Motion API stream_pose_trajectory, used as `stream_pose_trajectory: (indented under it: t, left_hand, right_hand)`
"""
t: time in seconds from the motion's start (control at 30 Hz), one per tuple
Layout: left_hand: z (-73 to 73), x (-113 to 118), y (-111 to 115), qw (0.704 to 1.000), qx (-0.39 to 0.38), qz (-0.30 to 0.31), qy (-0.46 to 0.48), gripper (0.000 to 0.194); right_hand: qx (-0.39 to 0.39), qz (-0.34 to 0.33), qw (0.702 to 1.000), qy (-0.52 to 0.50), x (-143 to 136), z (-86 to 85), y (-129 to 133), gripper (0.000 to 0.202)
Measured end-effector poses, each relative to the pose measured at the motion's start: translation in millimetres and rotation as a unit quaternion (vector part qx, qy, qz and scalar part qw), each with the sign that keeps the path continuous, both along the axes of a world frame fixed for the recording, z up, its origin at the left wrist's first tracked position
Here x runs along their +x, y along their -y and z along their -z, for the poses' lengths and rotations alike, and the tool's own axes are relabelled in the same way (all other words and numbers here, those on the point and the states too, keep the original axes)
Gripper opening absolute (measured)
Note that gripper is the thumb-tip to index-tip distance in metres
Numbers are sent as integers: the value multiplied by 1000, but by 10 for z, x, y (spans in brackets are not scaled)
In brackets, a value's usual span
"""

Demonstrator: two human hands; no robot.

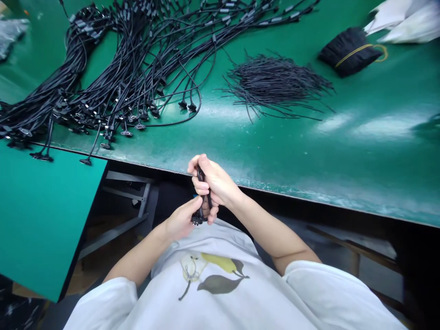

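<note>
A coiled black cable (pixel 205 206) is held upright between my two hands, just off the table's front edge and above my lap. My right hand (pixel 213 182) is closed round its upper part, fingers curled over the loops. Lower down, my left hand (pixel 184 217) pinches the coil between thumb and fingers. A dark connector (pixel 196 221) with a metal end pokes out at the bottom, beside the left fingers. Part of the coil is hidden behind the fingers.
Many loose black cables with connectors (pixel 137 68) cover the green table (pixel 275 151) at the left. Right of them lies a heap of short black ties (pixel 278 85). Further right are a banded black bundle (pixel 350 51) and white bags (pixel 409 20). A lower green surface (pixel 41 215) adjoins at left.
</note>
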State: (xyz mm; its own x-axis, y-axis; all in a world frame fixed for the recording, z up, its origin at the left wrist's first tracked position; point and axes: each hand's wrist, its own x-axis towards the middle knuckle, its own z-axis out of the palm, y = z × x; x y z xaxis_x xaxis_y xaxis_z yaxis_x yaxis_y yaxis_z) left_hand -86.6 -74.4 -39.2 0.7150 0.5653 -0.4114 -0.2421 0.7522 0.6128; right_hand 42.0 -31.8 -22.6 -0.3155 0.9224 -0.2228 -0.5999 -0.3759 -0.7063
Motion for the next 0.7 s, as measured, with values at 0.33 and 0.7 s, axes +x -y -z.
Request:
stream_pose_trajectory:
  t: [0.33,0.7]
  left_hand:
    - [152,110,76,997,12,-50,-63,40]
    - [65,61,-72,993,-113,32,1,43]
  right_hand:
    - [-48,-7,999,10,49,87,-78,45]
    - [-6,-24,999,-42,136,-21,-19,48]
